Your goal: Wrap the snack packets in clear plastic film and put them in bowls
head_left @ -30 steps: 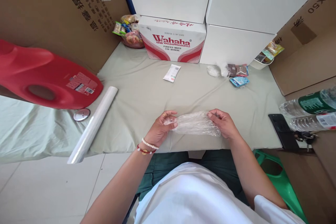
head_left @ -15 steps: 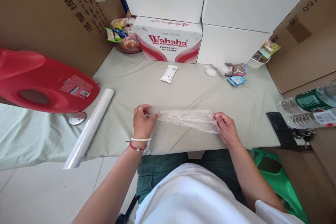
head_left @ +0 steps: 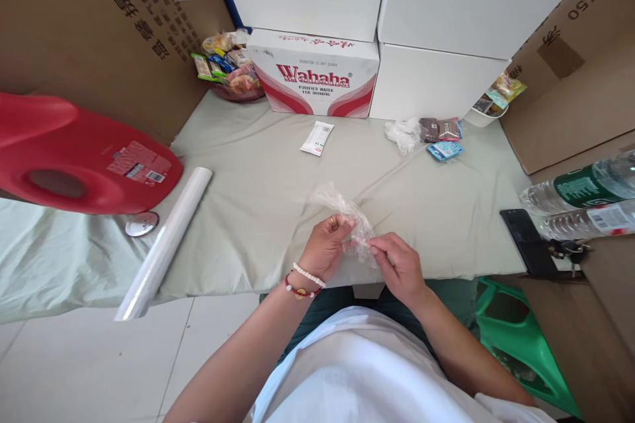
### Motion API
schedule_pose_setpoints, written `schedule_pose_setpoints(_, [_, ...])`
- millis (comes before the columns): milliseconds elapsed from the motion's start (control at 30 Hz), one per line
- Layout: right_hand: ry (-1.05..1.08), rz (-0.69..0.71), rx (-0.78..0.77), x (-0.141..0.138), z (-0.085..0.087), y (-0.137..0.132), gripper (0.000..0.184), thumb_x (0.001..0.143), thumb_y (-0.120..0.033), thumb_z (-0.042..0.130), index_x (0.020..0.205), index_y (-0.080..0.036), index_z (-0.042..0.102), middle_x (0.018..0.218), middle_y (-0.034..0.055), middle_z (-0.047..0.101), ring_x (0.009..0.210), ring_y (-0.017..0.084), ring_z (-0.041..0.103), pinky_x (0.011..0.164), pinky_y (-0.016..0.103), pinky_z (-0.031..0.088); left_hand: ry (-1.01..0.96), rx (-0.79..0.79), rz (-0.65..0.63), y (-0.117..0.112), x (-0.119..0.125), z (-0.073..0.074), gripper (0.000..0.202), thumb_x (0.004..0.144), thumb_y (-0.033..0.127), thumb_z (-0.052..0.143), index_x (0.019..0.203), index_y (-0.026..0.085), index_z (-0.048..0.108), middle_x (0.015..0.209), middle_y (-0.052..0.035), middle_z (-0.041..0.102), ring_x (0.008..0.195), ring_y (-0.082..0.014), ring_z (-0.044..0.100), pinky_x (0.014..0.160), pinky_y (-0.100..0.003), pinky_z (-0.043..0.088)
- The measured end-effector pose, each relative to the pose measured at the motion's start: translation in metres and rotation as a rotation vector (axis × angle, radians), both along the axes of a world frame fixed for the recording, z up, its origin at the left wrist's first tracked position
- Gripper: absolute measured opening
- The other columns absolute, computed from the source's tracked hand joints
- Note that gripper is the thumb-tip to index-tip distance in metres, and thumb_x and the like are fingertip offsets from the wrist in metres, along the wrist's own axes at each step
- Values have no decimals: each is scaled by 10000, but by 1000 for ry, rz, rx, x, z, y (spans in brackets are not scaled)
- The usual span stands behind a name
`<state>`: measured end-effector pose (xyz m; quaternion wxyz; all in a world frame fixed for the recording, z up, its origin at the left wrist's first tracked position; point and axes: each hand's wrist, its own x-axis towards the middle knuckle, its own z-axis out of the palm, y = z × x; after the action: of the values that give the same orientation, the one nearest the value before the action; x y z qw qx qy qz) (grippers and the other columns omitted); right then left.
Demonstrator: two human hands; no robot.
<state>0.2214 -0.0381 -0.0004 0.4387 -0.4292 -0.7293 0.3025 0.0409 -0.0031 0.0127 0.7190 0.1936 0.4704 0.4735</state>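
Note:
Between my hands, over the front of the cloth-covered table, is a crumpled sheet of clear thin plastic film (head_left: 360,217). My left hand (head_left: 330,241) pinches it near the middle, and one loose end sticks out beyond the fingers. Close by on the right, my right hand (head_left: 397,263) grips the lower end between thumb and forefinger. Farther back lies a small white packet (head_left: 317,138). A crumpled wad of clear plastic (head_left: 404,135) rests beside brown packets (head_left: 440,129) and a blue packet (head_left: 445,150).
A white roll (head_left: 166,241) and a round lid-like disc (head_left: 141,223) lie left, near a red jug (head_left: 89,158). A Wahaha box (head_left: 317,79) and white boxes stand behind. Plastic bottles (head_left: 590,185), a phone (head_left: 528,241) and keys (head_left: 570,250) are at right; a green stool (head_left: 526,337) stands below.
My left hand has moved right, close to my right hand, which shifted slightly left and down. The film, stretched between them before, is now bunched, with an end sticking up.

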Motion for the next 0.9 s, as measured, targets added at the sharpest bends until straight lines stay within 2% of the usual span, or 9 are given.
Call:
schedule_pose_setpoints(133, [313,-332,-359,12,-11,3,223,1014,-432,614,1032,-233,712,740,-13,625,584,129,562,557,267,493,-34,-27,25,-2,-13,-8,513,567,428,997,721,166,583,905,-34,707,1048,-221,696,890,-369,596])
schedule_pose_setpoints(300, [556,-478,-535,23,-20,7,365,887,-568,718,980,-218,670,723,-24,606,571,122,526,509,251,442,24,-49,115,-3,-25,-25,520,536,364,983,679,188,515,795,3,680,1027,-241,740,923,-375,581])
schedule_pose_setpoints(400, [387,-512,-584,39,-27,4,408,897,-612,663,1000,-217,668,727,-16,612,583,137,534,519,264,428,210,6,145,-2,-36,-38,452,592,355,891,640,207,467,799,-7,673,944,-219,731,897,-373,574])
schedule_pose_setpoints(533, [-94,-377,-637,72,-26,8,431,891,-621,605,988,-216,713,736,19,660,664,191,591,625,318,474,910,207,87,-11,-57,-54,188,731,304,699,665,219,545,785,-20,623,766,-186,646,841,-398,566])
schedule_pose_setpoints(600, [-265,-335,-607,84,-17,19,455,896,-629,565,1010,-219,727,827,54,718,751,225,640,716,358,507,1216,317,61,-21,-65,-59,81,751,247,653,814,196,645,917,-70,647,785,-207,645,840,-428,575])
schedule_pose_setpoints(667, [-349,-347,-535,85,-4,37,477,924,-633,508,1055,-226,721,970,84,756,871,252,675,814,388,516,1443,466,94,-30,-67,-59,271,772,182,623,1034,161,687,1122,-156,654,982,-277,678,927,-484,568])
schedule_pose_setpoints(767, [-399,-305,-474,63,8,70,477,972,-615,468,1159,-239,694,1132,92,756,1025,257,683,913,383,495,1689,769,101,-36,-63,-54,412,816,55,552,1176,194,696,1345,-180,642,1395,-339,535,1163,-563,419])
schedule_pose_setpoints(833, [-440,-238,-511,36,5,90,467,984,-594,489,1218,-233,672,1137,90,753,1027,247,684,887,356,489,1725,935,-48,-32,-60,-51,486,826,-20,489,1166,248,711,1415,-110,662,1506,-299,451,1257,-577,289])
schedule_pose_setpoints(900, [-513,-186,-531,6,-4,104,438,964,-552,569,1235,-221,663,1087,84,755,964,236,680,805,327,473,1682,975,-248,-26,-60,-51,544,826,-47,443,1193,258,704,1445,-73,672,1504,-264,473,1288,-582,219])
